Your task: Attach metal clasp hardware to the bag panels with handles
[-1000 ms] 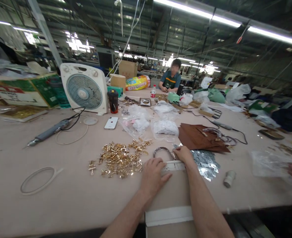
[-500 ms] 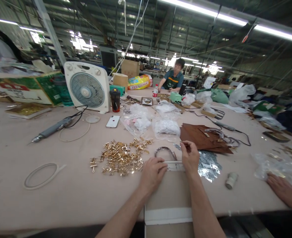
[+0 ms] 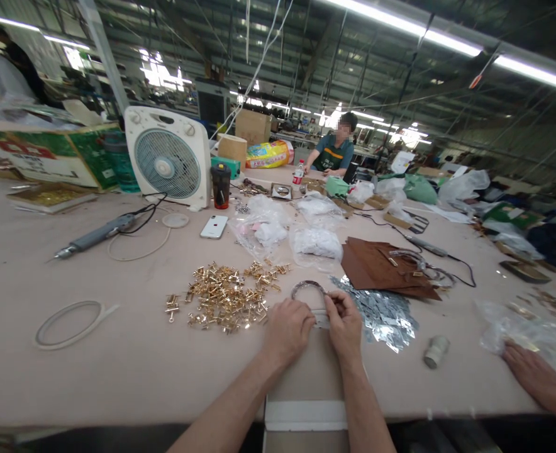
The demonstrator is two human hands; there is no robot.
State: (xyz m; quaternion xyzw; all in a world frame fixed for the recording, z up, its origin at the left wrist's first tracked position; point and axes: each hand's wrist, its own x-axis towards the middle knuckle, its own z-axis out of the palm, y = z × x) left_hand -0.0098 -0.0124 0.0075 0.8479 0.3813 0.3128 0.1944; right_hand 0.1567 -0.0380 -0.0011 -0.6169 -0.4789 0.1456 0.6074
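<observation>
A beige bag panel (image 3: 306,371) lies in front of me and hangs past the table's near edge, a white band (image 3: 305,414) across it. At its far edge stands a curved handle (image 3: 309,286), dark and wrapped in plastic. My left hand (image 3: 288,327) rests on the panel's far left corner, its bent fingers gripping the edge. My right hand (image 3: 344,319) is closed in a pinch beside the handle's right end; what lies between its fingertips is hidden. Gold metal fittings (image 3: 228,296) are heaped to the left. Thin silver metal plates (image 3: 386,318) spread to the right.
Brown leather pieces (image 3: 377,267) lie beyond the plates. A small grey cylinder (image 3: 436,351) and a co-worker's hand (image 3: 535,374) are at right. A phone (image 3: 214,226), plastic bags (image 3: 316,244), a fan (image 3: 167,160), a power screwdriver (image 3: 96,236) and a tape coil (image 3: 70,324) are also around.
My right hand has come down and left from above the silver plates to the panel's edge by the handle. My left hand stays on the panel's corner. The view has shifted slightly.
</observation>
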